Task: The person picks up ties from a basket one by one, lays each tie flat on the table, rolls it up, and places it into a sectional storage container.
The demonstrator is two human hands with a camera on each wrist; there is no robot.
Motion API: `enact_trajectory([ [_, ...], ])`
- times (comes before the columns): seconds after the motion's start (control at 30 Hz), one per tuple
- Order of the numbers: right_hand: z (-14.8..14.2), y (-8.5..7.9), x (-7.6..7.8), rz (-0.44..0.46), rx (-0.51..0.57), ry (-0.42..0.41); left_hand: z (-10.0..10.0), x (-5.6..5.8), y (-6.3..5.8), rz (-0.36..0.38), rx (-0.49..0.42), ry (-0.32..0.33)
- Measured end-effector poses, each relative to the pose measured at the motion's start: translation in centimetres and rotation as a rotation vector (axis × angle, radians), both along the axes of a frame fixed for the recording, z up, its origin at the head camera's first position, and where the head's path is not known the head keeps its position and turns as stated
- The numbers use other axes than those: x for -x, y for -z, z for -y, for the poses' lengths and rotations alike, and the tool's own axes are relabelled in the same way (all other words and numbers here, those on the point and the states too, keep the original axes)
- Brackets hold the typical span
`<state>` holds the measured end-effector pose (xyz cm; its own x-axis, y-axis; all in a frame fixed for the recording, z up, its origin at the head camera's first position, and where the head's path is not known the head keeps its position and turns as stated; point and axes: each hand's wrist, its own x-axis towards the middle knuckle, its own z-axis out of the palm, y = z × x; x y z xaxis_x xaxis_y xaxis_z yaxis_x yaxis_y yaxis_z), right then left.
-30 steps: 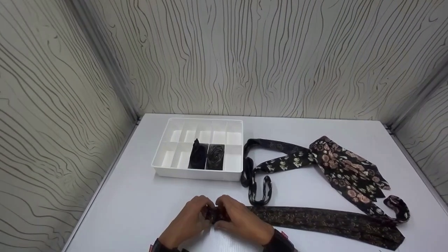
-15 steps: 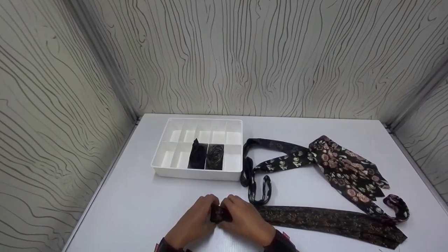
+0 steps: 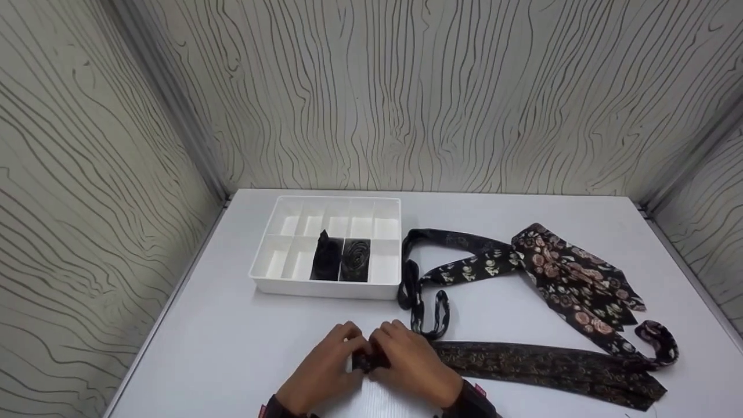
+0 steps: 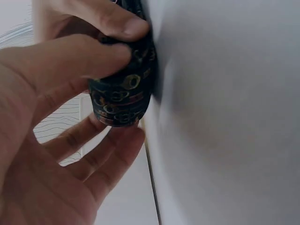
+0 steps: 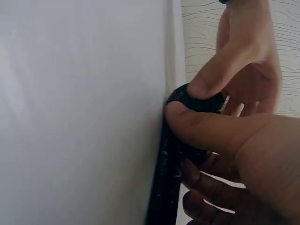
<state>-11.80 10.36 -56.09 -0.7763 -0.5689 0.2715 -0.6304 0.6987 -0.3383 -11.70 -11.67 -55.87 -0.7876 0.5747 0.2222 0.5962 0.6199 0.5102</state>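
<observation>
Both hands work on a dark necktie (image 3: 540, 366) with small ring-like motifs, one end wound into a thick roll (image 4: 122, 105). My left hand (image 3: 325, 371) holds the roll from the left, thumb on its near side and fingers round the far side. From the right, my right hand (image 3: 415, 368) pinches the same roll, its thumb pressing the coil beside the left thumb in the right wrist view. The unrolled length lies flat on the table to the right, its pointed wide end at the front right. In the head view the hands cover most of the roll.
Behind the hands stands a white divided box (image 3: 328, 288). Two of its front compartments hold rolled dark neckties, a navy one (image 3: 327, 261) and a black one (image 3: 356, 261). Floral neckties (image 3: 545, 261) lie tangled at the right, one looped end near the right hand. Patterned panels enclose the table.
Both hands have shifted slightly right with the roll, and their fingers have changed position around it. The necktie's flat end has moved a little, while the box and floral neckties stay put.
</observation>
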Motion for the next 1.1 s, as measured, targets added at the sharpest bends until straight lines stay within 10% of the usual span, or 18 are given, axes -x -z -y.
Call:
enact_trajectory([
  [0.63, -0.6, 0.1, -0.6, -0.068, -0.039, 0.023, -0.6, 0.0, -0.1, 0.005, 0.016, 0.029],
  [1.1, -1.0, 0.2, -1.0, -0.024, 0.006, 0.032, -0.8, 0.0, 0.6, -0.131, -0.008, 0.079],
])
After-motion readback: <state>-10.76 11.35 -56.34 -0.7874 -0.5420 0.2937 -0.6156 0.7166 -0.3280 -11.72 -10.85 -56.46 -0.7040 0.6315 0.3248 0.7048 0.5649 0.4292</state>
